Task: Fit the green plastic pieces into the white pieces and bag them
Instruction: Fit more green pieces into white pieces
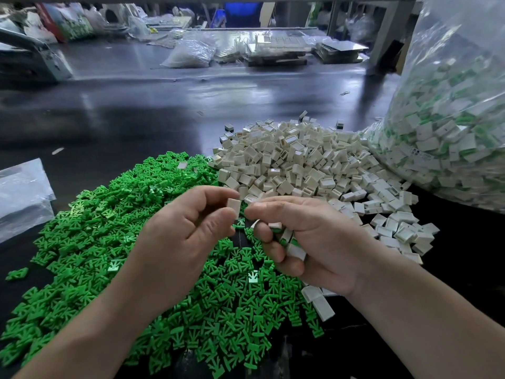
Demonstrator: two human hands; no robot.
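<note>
Work is in progress and far from complete. The large clear bag (451,132) at the right edge of the frame bulges with white pieces showing green inside, which I judge to be finished assemblies. Much loose stock remains on the dark, glossy table (123,119): the green pile (103,214) spreads across the lower left and centre, and the white pile (295,160) is heaped at centre right, touching the foot of the bag. The left hand (191,228), at centre frame, pinches one white piece (234,205) between thumb and forefinger, its other fingers loosely curled. The right hand (308,239) brings its thumb and forefinger tips to that piece's edge; I cannot tell whether a green insert sits between them. Its lower fingers are curled round a clutch of assembled pieces (292,242), white with green showing, not yet bagged. The green parts are flat, matte mouldings with a branching, fork-like outline on a small foot. The white parts are small, hard rectangular shells, off-white, hollow and open at one face, some with a slot. The bag film is thin, creased and glossy. A second sheet of clear film (21,192) lies flat at mid left.
</note>
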